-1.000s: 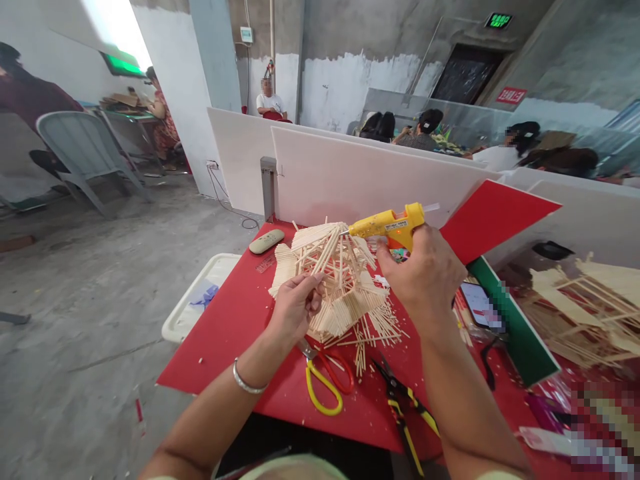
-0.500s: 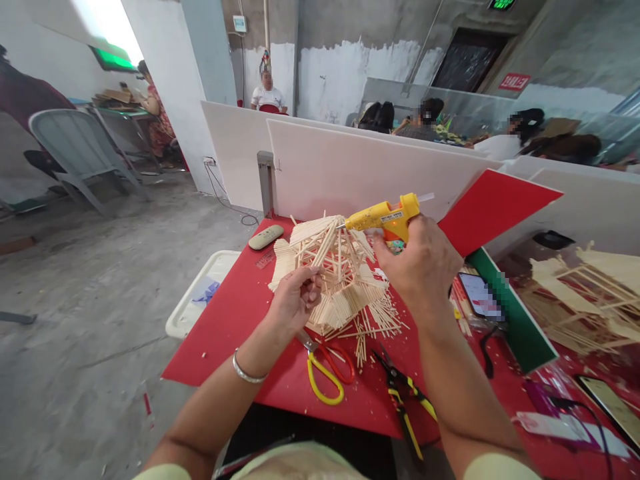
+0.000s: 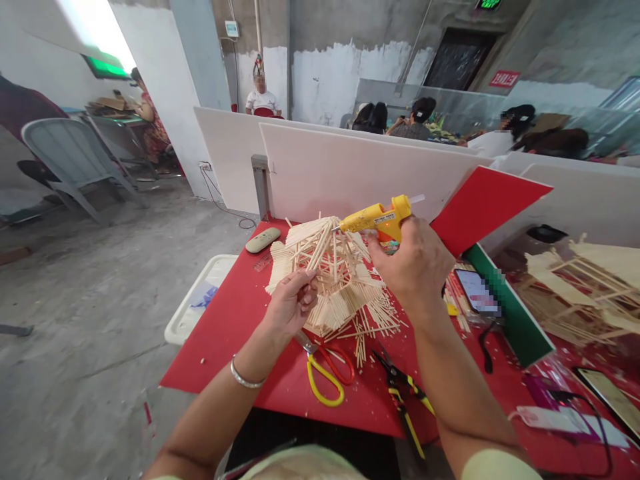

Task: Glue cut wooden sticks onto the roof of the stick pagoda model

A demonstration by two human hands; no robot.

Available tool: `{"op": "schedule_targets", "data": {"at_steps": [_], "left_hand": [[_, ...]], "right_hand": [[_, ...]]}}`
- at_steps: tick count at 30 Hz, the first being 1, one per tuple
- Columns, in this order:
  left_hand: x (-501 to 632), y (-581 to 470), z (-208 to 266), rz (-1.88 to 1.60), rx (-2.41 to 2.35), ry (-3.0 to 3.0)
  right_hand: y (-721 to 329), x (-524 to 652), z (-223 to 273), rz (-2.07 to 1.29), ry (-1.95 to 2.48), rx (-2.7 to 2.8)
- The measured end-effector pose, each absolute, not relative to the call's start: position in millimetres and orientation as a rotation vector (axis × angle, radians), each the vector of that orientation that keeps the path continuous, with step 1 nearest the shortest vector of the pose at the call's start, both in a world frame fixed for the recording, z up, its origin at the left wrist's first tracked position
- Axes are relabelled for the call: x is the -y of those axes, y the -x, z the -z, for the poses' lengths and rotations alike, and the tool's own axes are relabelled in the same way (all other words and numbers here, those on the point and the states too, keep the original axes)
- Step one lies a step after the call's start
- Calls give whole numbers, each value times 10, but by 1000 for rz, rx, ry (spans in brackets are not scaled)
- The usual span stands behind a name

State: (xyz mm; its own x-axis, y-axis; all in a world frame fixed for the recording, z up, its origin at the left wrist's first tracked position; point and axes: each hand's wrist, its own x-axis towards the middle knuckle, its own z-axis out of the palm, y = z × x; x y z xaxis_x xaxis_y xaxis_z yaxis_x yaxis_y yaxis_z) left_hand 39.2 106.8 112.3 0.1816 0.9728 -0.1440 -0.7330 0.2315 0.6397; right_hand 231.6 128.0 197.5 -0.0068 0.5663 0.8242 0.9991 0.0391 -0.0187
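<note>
A wooden stick model (image 3: 345,300) with a peaked, slatted roof stands on the red table (image 3: 225,333). My right hand (image 3: 415,267) grips a yellow glue gun (image 3: 377,218), its nozzle pointing left at the peak of the roof. A clear glue stick pokes out of the gun's back end. My left hand (image 3: 295,300) is closed in a pinch at the lower end of a thin wooden stick (image 3: 320,255) that slants up toward the peak. Loose sticks (image 3: 383,317) lie at the model's right side.
Scissors with red and yellow handles (image 3: 325,383) and black-yellow pliers (image 3: 400,393) lie nearest me. An oblong case (image 3: 263,240) sits at the left edge, a phone (image 3: 477,291) at the right. A second wooden model (image 3: 585,287) stands beyond a green board (image 3: 515,313). White panels (image 3: 350,160) border the back.
The whole view has shifted slightly. Both hands keep nearly the same place against the model, with the nozzle still at the roof peak.
</note>
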Motion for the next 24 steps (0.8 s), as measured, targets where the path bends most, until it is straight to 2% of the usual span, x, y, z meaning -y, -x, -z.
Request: {"op": "schedule_targets", "data": {"at_steps": [24], "left_hand": [[-1046, -363, -1076, -1280, -572, -528]], "right_hand": [[-2270, -1193, -1954, 852, 1584, 1667]]}}
